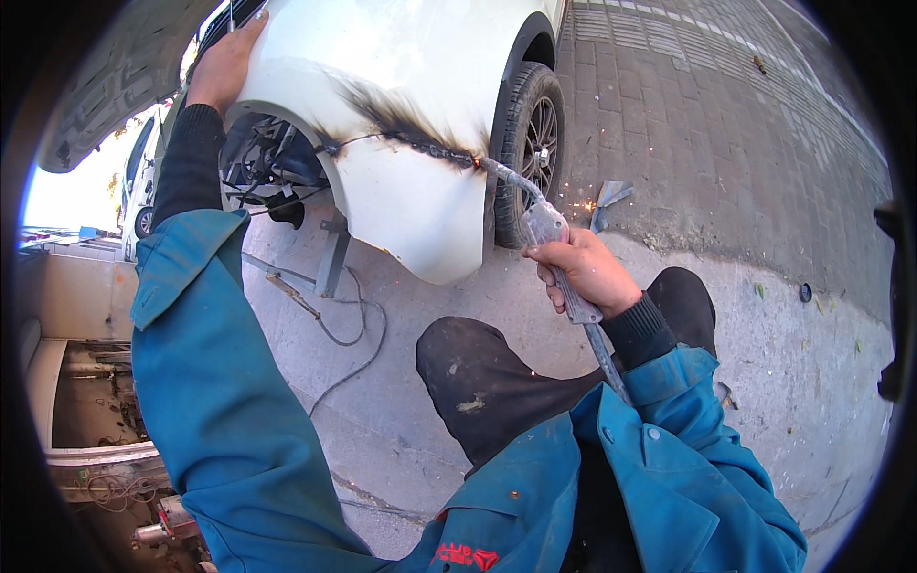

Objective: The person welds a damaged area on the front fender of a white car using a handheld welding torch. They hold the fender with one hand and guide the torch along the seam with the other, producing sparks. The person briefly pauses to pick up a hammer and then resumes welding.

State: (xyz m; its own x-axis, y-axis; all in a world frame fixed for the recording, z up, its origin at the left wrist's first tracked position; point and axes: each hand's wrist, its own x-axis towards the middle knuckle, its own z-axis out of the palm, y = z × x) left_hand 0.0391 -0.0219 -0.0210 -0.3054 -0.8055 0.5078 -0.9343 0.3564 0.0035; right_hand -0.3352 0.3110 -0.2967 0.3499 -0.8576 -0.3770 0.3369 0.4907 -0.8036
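A white car fender [411,205] fills the upper middle, with a black scorched seam [420,143] running across it. My right hand [587,272] is wrapped round the handle of a welding torch [546,224]. The torch's bent neck reaches up to the right end of the seam, where an orange glow shows at its tip. Sparks [585,205] fly beside the wheel. At the upper left, my left hand [227,67] grips the fender's top edge, one digit stretched along the white surface; its other fingers are mostly hidden.
A tyre [530,143] stands right of the fender. Below the fender's left opening are a metal stand [332,253] and a clamp [294,294] with a cable [382,334] across the concrete. A bent metal scrap [611,196] lies by the wheel. A raised hood [119,81] is at upper left.
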